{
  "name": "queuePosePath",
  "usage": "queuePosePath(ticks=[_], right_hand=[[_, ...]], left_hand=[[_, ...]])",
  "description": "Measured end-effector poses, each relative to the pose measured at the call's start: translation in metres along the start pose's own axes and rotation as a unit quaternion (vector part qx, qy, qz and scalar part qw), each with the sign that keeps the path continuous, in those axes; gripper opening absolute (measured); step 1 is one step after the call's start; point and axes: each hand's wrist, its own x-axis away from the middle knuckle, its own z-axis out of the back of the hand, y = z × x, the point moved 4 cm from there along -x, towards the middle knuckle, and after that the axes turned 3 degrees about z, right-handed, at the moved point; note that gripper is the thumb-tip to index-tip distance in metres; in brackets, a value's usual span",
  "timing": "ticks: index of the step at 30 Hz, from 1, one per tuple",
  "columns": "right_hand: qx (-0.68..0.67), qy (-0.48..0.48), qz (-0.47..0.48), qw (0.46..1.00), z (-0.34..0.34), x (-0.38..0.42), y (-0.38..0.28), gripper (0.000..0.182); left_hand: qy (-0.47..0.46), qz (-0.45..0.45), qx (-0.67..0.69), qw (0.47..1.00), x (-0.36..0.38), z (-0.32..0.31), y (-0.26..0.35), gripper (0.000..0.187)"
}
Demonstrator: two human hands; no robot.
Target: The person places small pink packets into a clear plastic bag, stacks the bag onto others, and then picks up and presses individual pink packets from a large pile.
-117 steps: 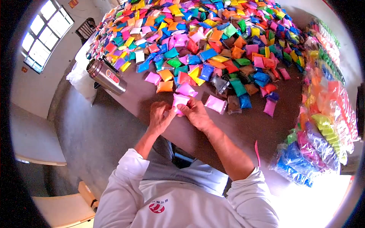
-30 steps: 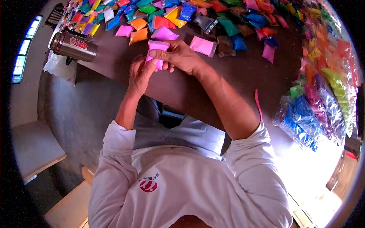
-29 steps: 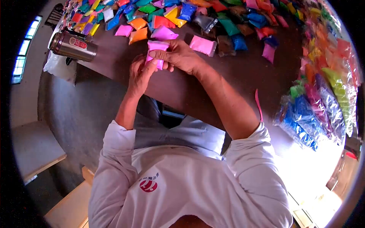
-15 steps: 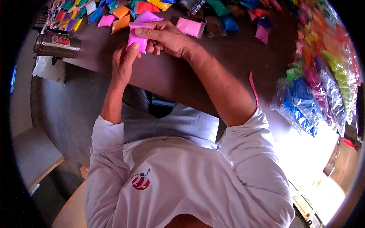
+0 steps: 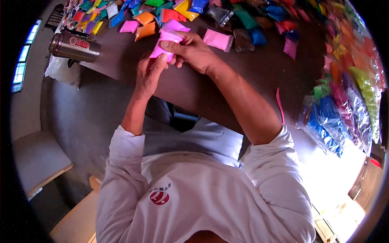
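Observation:
Above the near part of the table, both hands grip a bright pink packet (image 5: 157,51). My left hand (image 5: 148,75) pinches its lower end between thumb and fingers. My right hand (image 5: 193,52) is closed round its middle, thumb across the front. A lighter pink flap or second packet (image 5: 175,26) sticks out above the right thumb; where one ends and the other begins is hidden by the fingers. Beyond the right hand, a pale pink packet (image 5: 217,39) in clear film lies on the table.
Many small coloured packets, among them an orange one (image 5: 145,31), cover the far side of the dark table (image 5: 243,67). Large clear bags (image 5: 326,117) of coloured packets pile up at the right. A steel flask (image 5: 75,46) stands at the left; a pink strip (image 5: 280,106) lies by my right forearm.
The whole view has shifted, so everything sits further right and lower. Both hands stay on the pink packet, whose lower end now flares out to the left.

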Motion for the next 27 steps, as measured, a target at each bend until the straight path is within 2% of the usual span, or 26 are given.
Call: queuePosePath(ticks=[1, 3, 6, 7, 9, 10, 12, 16, 20, 22, 25, 27], right_hand=[[-0.049, 0.006, -0.032, 0.998, 0.002, 0.001, -0.001, 0.031], [-0.091, -0.031, -0.028, 0.995, 0.004, 0.001, -0.001, 0.034], [0.028, -0.041, -0.066, 0.997, 0.004, 0.002, -0.003, 0.039], [0.028, -0.042, -0.064, 0.997, 0.001, 0.003, -0.004, 0.039], [0.059, -0.036, -0.072, 0.995, -0.001, 0.003, -0.006, 0.037], [0.068, -0.028, -0.055, 0.996, -0.003, 0.005, -0.009, 0.035], [0.072, -0.032, -0.05, 0.996, -0.002, 0.005, -0.006, 0.036], [0.077, -0.034, -0.04, 0.996, -0.002, 0.004, -0.003, 0.038], [0.095, -0.029, -0.047, 0.994, -0.005, 0.006, -0.012, 0.044], [0.096, -0.019, -0.102, 0.99, -0.003, 0.006, -0.012, 0.05], [0.133, -0.036, -0.096, 0.986, -0.006, 0.004, -0.011, 0.053], [0.141, -0.033, -0.089, 0.985, -0.005, 0.005, -0.008, 0.049]], left_hand=[[-0.012, 0.027, 0.016, 0.999, 0.001, 0.0, -0.002, 0.034], [-0.002, 0.04, 0.007, 0.999, 0.001, 0.001, -0.006, 0.037], [0.001, -0.009, 0.025, 1.0, -0.001, -0.002, -0.003, 0.036], [0.002, -0.01, 0.024, 1.0, 0.0, -0.002, 0.0, 0.036], [-0.008, 0.043, 0.062, 0.997, 0.001, -0.003, 0.002, 0.034], [-0.007, 0.042, 0.062, 0.997, 0.0, -0.002, -0.002, 0.034], [-0.024, -0.02, -0.008, 0.999, 0.0, -0.001, -0.003, 0.033], [-0.03, -0.016, -0.024, 0.999, 0.0, -0.002, 0.002, 0.033], [-0.01, -0.004, 0.023, 1.0, 0.0, -0.001, -0.007, 0.035], [-0.008, 0.006, 0.045, 0.999, 0.001, -0.001, -0.004, 0.036], [-0.003, 0.009, 0.025, 1.0, 0.002, 0.001, 0.002, 0.034], [-0.015, 0.021, 0.05, 0.998, 0.003, -0.001, -0.003, 0.034]])
